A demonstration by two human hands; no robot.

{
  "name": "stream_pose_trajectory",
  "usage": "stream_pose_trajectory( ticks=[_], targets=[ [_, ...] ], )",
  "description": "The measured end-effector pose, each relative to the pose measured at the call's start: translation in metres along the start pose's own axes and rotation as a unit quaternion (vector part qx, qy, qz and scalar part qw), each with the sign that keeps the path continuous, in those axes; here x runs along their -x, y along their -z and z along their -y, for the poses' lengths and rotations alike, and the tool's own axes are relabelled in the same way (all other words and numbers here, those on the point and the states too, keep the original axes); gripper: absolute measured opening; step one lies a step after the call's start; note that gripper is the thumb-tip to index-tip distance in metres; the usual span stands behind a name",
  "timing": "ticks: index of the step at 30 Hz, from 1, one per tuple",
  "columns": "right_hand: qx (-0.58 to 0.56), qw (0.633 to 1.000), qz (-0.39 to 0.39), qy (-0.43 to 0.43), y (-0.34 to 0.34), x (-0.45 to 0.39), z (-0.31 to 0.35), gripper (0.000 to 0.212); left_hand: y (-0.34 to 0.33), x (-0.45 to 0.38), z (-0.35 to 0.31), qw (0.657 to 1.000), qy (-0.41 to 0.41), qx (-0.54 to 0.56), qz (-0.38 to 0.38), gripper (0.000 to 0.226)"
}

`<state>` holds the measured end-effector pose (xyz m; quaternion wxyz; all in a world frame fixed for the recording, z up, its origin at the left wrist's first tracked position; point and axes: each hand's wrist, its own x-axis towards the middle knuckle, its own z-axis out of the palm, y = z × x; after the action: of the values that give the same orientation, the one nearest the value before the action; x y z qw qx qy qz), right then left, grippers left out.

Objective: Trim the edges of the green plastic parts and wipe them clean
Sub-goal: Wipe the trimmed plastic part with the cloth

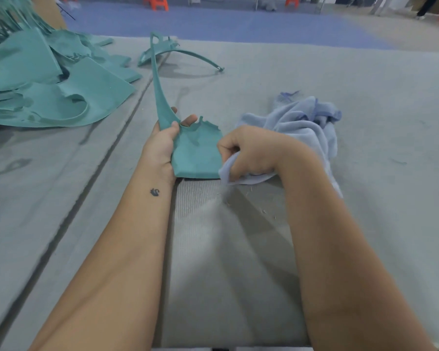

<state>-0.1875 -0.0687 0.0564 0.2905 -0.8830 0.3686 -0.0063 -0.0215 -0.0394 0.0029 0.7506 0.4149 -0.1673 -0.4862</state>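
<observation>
The part (197,150) I hold is matte teal-green plastic: a broad flat panel at the near end with a ragged, notched far edge, narrowing to a long thin strip that rises up and away to a small triangular loop at its tip. It sits at the middle of the table, between my hands. My left hand (162,145) grips its left edge, thumb curled over the top and fingertips showing behind. My right hand (249,153) is clenched around a pale blue cloth (307,127), pressed against the part's right edge; the rest of the cloth lies bunched to the right.

One part is in hand, one cloth. A second curved green piece (162,53) lies farther off, and a heap (48,87) of green sheets, too overlapped to count, fills the far left.

The table (378,122) is covered in grey felt-like material with a dark seam running along the left. Small shavings lie just near my right wrist. Beyond is a blue and grey floor with orange stools (155,2).
</observation>
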Motion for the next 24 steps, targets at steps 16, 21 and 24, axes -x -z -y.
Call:
stream_pose_trajectory(
  ticks=[16, 21, 24],
  targets=[
    [-0.100, 0.955, -0.280, -0.014, 0.022, 0.007, -0.036, 0.008, 0.006, 0.005, -0.012, 0.988, 0.076, 0.127, 0.049, 0.047],
    [-0.166, 0.946, -0.237, 0.147, 0.011, 0.012, 0.012, 0.011, -0.004, 0.011, -0.011, 0.983, 0.081, 0.141, 0.082, 0.047],
    [-0.047, 0.977, -0.129, 0.165, -0.018, -0.004, 0.036, 0.009, -0.006, 0.012, -0.008, 0.982, 0.076, 0.154, 0.079, 0.058]
  ],
)
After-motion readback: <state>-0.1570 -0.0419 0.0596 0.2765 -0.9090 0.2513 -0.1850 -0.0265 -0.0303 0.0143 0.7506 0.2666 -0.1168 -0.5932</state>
